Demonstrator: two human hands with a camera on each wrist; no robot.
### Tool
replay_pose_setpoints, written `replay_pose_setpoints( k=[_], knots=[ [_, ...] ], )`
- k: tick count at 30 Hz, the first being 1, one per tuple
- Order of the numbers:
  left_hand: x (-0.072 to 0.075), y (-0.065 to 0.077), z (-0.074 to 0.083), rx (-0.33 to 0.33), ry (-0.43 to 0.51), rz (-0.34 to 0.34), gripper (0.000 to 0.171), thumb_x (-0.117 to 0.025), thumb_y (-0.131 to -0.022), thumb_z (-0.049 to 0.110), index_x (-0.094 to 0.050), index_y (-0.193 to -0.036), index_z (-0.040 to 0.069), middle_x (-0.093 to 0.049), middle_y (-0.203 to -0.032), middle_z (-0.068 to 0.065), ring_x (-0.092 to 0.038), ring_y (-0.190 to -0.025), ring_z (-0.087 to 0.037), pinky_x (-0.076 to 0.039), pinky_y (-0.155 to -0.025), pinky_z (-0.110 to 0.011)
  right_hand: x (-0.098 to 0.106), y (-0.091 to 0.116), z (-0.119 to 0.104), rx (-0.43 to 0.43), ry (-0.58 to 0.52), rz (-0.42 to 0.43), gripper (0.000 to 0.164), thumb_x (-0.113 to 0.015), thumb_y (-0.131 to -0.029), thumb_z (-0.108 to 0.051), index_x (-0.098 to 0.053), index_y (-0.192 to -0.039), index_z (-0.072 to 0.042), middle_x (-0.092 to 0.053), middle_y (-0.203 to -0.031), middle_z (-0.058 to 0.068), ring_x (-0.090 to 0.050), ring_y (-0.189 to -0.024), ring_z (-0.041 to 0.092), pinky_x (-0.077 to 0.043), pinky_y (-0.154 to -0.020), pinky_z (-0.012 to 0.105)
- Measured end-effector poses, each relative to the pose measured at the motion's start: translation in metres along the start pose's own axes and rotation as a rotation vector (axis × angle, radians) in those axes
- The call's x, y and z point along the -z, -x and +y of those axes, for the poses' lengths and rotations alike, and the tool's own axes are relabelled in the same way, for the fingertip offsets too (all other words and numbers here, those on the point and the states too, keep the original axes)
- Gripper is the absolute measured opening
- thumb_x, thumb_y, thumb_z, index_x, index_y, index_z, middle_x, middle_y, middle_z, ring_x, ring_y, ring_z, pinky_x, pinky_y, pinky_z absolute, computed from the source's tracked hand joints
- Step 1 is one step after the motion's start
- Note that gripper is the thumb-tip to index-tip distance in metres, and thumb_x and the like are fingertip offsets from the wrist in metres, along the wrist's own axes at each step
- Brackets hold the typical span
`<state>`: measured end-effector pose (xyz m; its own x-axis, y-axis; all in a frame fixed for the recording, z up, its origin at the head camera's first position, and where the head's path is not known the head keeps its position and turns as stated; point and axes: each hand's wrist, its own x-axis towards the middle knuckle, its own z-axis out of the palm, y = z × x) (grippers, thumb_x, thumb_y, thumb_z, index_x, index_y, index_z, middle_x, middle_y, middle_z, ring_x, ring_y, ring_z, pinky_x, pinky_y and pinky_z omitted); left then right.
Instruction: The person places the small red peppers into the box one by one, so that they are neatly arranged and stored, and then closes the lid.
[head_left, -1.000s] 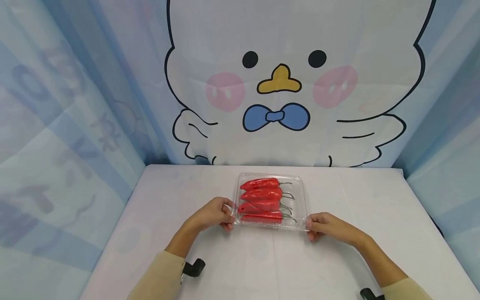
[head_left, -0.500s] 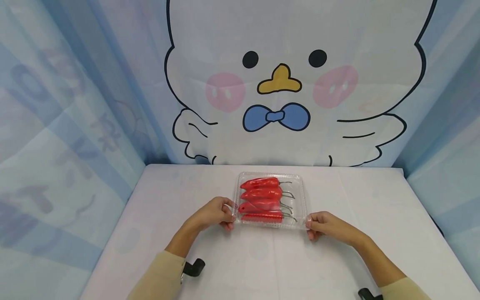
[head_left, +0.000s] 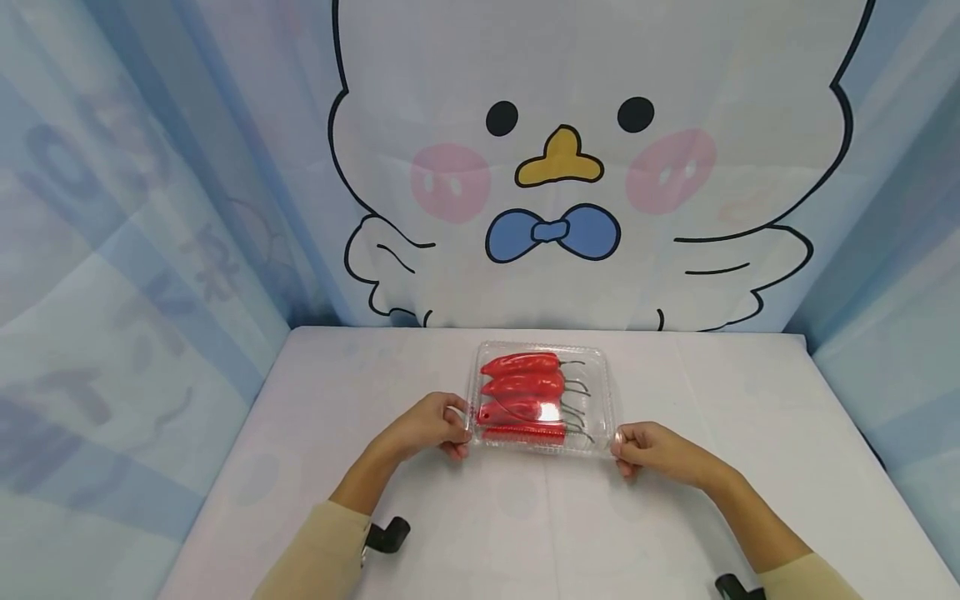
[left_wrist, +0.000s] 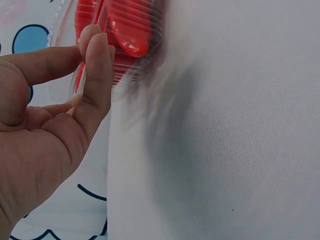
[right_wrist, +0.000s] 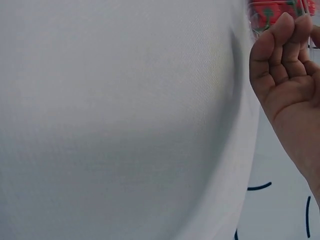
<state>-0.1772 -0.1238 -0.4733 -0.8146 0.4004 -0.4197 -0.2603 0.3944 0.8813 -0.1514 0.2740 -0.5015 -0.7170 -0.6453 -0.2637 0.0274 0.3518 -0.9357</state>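
A clear plastic box lies near the far side of the table, with several red chili peppers in a row inside. Their thin green stems point right. My left hand pinches the box's near left corner between thumb and fingers. At the near right corner, my right hand pinches the rim the same way. The left wrist view shows the left hand with its fingertips at the ribbed plastic wall. In the right wrist view, the curled fingers of the right hand meet the box edge, and green stems show behind.
A white cloth covers the table. Behind it hangs a curtain printed with a cartoon face and a blue bow tie. Pale blue curtains close off both sides. A black wrist mount sticks out from the left sleeve.
The box has shifted very slightly away from me, and a bright glare now shows over the third pepper. Both hands keep their hold on the corners.
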Motion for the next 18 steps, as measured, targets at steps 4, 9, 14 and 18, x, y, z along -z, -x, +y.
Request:
replay_pose_setpoints(
  k=[4, 9, 14, 18],
  knots=[
    [0.0003, -0.0002, 0.0008, 0.002, 0.003, -0.005, 0.037, -0.069, -0.093, -0.002, -0.053, -0.127, -0.008, -0.070, -0.082, -0.017, -0.071, -0.060, -0.015, -0.065, -0.065, -0.032, 0.0004, -0.0001, -0.0011, -0.005, 0.011, 0.006, 0.029, -0.052, -0.107, -0.013, -0.057, -0.095, 0.013, -0.061, -0.076, 0.002, -0.060, -0.072, 0.010, -0.055, -0.066, 0.026],
    [0.0016, -0.0015, 0.0002, -0.002, 0.014, -0.015, 0.036, -0.068, -0.094, -0.003, -0.053, -0.126, -0.009, -0.070, -0.080, -0.014, -0.071, -0.060, -0.014, -0.065, -0.065, -0.032, 0.0015, -0.0006, -0.0027, -0.014, 0.030, 0.013, 0.032, -0.053, -0.108, -0.014, -0.056, -0.093, 0.015, -0.059, -0.071, 0.000, -0.058, -0.068, 0.009, -0.053, -0.063, 0.027],
    [0.0030, -0.0026, -0.0025, 0.005, 0.020, -0.014, 0.037, -0.069, -0.095, -0.002, -0.054, -0.128, -0.008, -0.070, -0.079, -0.011, -0.070, -0.061, -0.014, -0.065, -0.065, -0.032, 0.0026, -0.0015, -0.0028, -0.032, 0.052, 0.024, 0.034, -0.054, -0.107, -0.017, -0.056, -0.089, 0.012, -0.058, -0.069, -0.001, -0.057, -0.067, 0.008, -0.051, -0.062, 0.027],
    [0.0037, -0.0017, -0.0034, 0.002, 0.012, -0.014, 0.037, -0.070, -0.095, 0.002, -0.055, -0.128, -0.007, -0.070, -0.079, -0.010, -0.070, -0.061, -0.015, -0.065, -0.066, -0.032, 0.0028, -0.0016, -0.0008, -0.058, 0.086, 0.053, 0.038, -0.055, -0.107, -0.021, -0.058, -0.084, 0.009, -0.060, -0.067, -0.003, -0.058, -0.066, 0.009, -0.051, -0.062, 0.028]
  ],
)
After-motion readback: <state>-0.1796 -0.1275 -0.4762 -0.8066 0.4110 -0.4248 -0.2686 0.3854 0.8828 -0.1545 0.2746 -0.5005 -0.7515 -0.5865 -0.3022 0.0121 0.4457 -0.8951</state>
